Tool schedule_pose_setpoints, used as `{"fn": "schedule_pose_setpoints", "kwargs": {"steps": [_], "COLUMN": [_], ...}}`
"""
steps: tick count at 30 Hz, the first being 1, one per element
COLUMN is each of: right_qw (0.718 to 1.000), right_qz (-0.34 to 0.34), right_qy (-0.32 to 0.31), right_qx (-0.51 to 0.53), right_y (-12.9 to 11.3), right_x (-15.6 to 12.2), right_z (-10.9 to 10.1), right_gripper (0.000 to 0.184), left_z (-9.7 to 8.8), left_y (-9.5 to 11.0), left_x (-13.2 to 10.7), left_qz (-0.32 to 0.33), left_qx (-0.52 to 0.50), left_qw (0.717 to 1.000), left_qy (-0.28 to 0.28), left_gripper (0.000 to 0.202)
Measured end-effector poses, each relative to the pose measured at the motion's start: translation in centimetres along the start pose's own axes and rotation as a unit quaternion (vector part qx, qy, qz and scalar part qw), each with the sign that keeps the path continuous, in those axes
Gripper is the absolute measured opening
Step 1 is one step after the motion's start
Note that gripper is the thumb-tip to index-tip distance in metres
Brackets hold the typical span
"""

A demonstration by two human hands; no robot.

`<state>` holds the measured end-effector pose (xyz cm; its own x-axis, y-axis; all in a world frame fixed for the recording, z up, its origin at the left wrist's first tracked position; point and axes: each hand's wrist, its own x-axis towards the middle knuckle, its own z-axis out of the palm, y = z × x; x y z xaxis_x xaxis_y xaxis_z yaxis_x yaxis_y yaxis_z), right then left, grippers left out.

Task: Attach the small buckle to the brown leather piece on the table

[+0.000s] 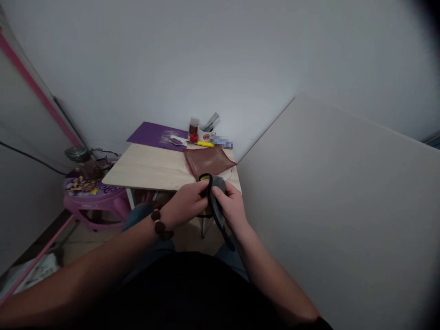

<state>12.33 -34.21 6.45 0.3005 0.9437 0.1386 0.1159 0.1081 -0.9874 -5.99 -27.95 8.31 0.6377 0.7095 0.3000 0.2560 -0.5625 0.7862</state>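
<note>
Grey cloth [218, 184] in pinching fingers [202, 188], left hand [185, 202], right hand [233, 207]; brown sheet [209, 160] beyond

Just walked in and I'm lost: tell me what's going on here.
A person holds a grey cloth item with a black strap in both hands, left hand and right hand gripping it just off the near edge of the wooden table. A brown sheet lies on the table behind it; a mug and a purple sheet sit at the far edge.

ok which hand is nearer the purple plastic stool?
Left. The left hand sits right of the purple plastic stool; right hand farther right; both hold a dark grey cloth.
</note>
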Motion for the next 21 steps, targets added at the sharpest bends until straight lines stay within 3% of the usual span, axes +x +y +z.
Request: {"fn": "schedule_pose_setpoints", "kwargs": {"steps": [6,12,17,21], "right_qw": [1.000,0.998,0.996,0.996], "right_qz": [0.010,0.031,0.033,0.037], "right_qy": [-0.003,0.000,0.009,0.012], "right_qx": [0.019,0.063,0.081,0.079], "right_y": [0.8,1.1,1.1,1.1], "right_x": [0.0,-0.1,-0.1,-0.2], "right_z": [-0.2,-0.1,0.0,0.1], "right_gripper": [0.040,0.047,0.045,0.047], "left_z": [-0.5,0.1,0.3,0.3], "left_y": [0.9,0.5,0.0,0.1], "left_x": [0.0,-0.1,-0.1,-0.2], "left_qz": [-0.002,-0.033,-0.027,-0.009], "left_qx": [-0.092,-0.160,-0.137,-0.059], "left_qw": [0.996,0.986,0.989,0.998], "left_qy": [-0.021,0.012,0.041,0.032], "left_gripper": [0.027,0.047,0.045,0.038]}}
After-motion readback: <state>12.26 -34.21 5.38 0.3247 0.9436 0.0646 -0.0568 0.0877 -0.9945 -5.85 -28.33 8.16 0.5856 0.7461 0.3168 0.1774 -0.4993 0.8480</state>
